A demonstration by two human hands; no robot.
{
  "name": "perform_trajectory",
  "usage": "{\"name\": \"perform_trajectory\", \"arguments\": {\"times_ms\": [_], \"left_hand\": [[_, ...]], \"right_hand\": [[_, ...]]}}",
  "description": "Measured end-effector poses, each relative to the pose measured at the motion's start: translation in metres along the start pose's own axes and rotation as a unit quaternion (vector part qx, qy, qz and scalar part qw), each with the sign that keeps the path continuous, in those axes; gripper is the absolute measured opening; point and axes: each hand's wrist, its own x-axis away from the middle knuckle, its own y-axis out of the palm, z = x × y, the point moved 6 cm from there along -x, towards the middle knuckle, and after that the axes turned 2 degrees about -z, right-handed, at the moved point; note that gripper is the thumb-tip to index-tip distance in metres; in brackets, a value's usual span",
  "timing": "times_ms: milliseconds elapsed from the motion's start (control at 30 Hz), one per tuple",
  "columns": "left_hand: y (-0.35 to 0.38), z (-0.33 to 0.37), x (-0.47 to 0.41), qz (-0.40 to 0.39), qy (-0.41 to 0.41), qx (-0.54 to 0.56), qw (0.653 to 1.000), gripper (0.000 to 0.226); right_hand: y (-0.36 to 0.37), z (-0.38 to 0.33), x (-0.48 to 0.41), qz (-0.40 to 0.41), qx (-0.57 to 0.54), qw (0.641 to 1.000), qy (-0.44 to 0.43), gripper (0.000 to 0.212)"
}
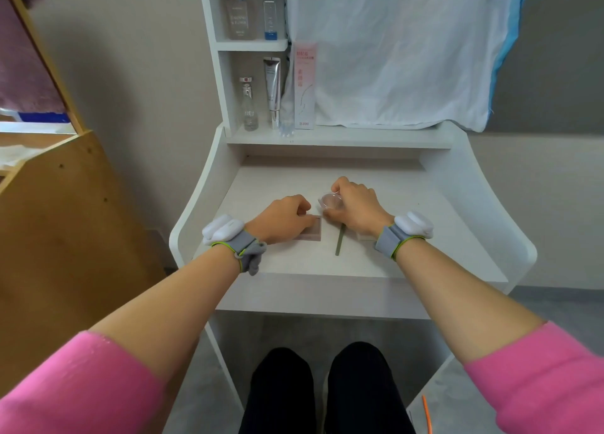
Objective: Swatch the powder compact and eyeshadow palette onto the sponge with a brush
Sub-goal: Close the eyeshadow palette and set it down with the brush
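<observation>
A small square pinkish eyeshadow palette point(312, 232) lies flat on the white vanity desk point(294, 263), and my left hand point(284, 218) rests on it with fingers curled over its left part. My right hand point(354, 205) grips a round clear-lidded powder compact point(330, 201), held just above the desk beside the palette. A thin green brush handle point(340, 243) lies on the desk, its upper end hidden under my right hand. A pale block, perhaps the sponge point(363, 236), peeks out under my right wrist.
Shelves at the back hold glass bottles point(250, 106), a silver tube point(273, 90) and a pink box point(304, 85). A white cloth point(392, 51) hangs behind the desk. A wooden cabinet point(65, 221) stands at the left. My knees sit under the desk.
</observation>
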Motion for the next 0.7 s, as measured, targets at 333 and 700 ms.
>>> {"name": "perform_trajectory", "arguments": {"times_ms": [333, 700], "left_hand": [[-0.001, 0.005, 0.005, -0.061, 0.044, -0.081, 0.994, 0.066], [0.005, 0.011, 0.001, -0.060, 0.101, -0.173, 0.978, 0.049]], "right_hand": [[-0.017, -0.006, 0.019, -0.011, -0.024, 1.000, -0.011, 0.039], [-0.032, -0.009, 0.036, -0.024, -0.050, 0.998, -0.010, 0.037]]}}
